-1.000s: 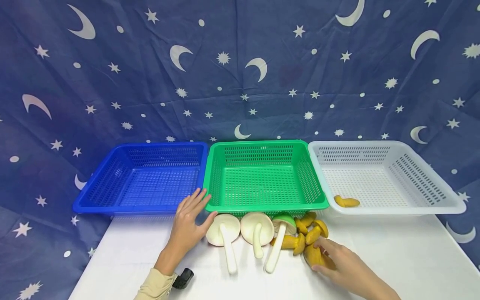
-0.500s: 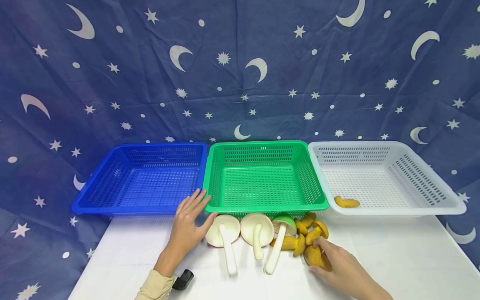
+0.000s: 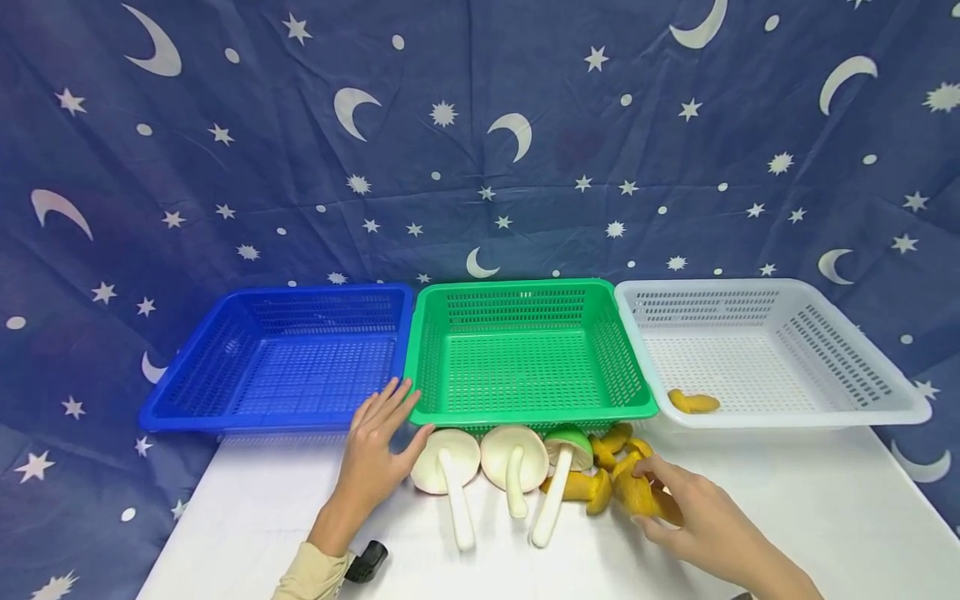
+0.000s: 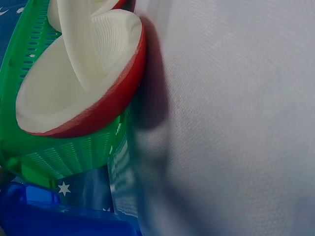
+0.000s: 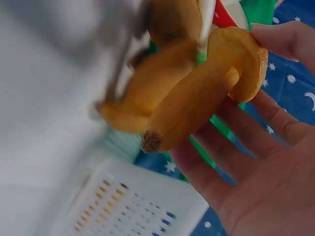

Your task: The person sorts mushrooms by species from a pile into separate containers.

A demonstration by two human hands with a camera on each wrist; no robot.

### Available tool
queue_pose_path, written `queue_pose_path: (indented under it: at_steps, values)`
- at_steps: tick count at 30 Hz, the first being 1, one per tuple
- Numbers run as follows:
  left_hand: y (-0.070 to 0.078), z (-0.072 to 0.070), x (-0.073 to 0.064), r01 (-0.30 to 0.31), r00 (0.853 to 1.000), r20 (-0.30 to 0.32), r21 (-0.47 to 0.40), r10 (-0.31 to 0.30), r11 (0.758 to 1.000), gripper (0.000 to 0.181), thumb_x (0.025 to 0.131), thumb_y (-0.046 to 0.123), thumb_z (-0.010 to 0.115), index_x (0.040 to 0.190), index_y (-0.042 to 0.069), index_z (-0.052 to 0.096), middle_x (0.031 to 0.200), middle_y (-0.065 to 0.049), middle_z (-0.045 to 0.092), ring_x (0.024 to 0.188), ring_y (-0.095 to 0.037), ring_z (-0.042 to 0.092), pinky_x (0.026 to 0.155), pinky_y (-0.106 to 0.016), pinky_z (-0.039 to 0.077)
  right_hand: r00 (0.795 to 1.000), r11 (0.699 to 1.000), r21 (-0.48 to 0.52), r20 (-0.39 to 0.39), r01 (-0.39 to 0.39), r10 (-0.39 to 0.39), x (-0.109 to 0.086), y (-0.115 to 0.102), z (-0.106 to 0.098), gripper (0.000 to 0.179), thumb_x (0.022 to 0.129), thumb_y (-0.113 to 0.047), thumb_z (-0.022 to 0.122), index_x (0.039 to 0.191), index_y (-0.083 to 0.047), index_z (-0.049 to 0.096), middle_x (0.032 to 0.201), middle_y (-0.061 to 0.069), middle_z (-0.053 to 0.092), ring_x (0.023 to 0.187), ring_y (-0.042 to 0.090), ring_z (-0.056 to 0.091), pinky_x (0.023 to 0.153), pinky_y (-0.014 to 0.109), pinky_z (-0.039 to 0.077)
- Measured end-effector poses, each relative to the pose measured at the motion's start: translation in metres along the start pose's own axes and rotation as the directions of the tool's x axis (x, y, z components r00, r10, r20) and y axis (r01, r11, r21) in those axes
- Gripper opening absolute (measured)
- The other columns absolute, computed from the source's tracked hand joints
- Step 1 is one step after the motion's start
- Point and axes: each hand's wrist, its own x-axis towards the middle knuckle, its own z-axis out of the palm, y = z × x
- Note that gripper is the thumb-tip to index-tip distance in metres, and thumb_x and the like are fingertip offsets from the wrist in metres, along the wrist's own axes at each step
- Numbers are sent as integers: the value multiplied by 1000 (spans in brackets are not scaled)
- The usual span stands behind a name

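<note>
My right hand (image 3: 693, 512) pinches a brown-yellow toy mushroom (image 5: 197, 93) by its cap, between thumb and fingers, at the right end of the pile. Its dark stem end points away from the palm in the right wrist view. More brown-yellow mushrooms (image 3: 581, 486) lie just left of that hand. My left hand (image 3: 378, 446) rests with fingers spread at the front corner of the green basket, beside a mushroom with a pale underside and thick white stem (image 3: 456, 492). In the left wrist view that mushroom's cap (image 4: 106, 105) has a red outside. The left hand holds nothing.
Blue (image 3: 322, 417), green (image 3: 525, 414) and white (image 3: 795, 419) baskets stand in a row at the back. One brown-yellow mushroom (image 3: 693, 403) lies in the white basket. A second pale mushroom (image 3: 514, 467) and a green-capped one (image 3: 558, 492) lie before the green basket.
My right hand has lifted the brown-yellow mushroom slightly and shifted it a little right and up in the head view. The left hand has stayed in place.
</note>
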Motion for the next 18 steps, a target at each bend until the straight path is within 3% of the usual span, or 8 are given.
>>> queue_pose_path:
  at_steps: [12, 18]
  values:
    - [2, -2, -3, -2, 1000, -4, 28, 2, 1000, 51, 82, 31, 72, 123, 2, 62, 135, -14, 53, 129, -34, 44, 112, -46, 23, 994, 1000, -18, -105, 9, -11, 11, 1, -38, 48, 67, -11, 83, 106, -20, 57, 92, -11, 62, 73, 0, 54, 59, 21, 52]
    - [2, 0, -3, -22, 999, -25, 47, 23, 999, 51, 81, 29, 73, 123, 2, 62, 133, -14, 54, 127, -34, 46, 111, -47, 25, 994, 999, -31, -110, 13, -16, 19, 8, -59, 52, 66, -7, 81, 109, -19, 55, 98, -6, 62, 81, 7, 59, 64, 24, 55]
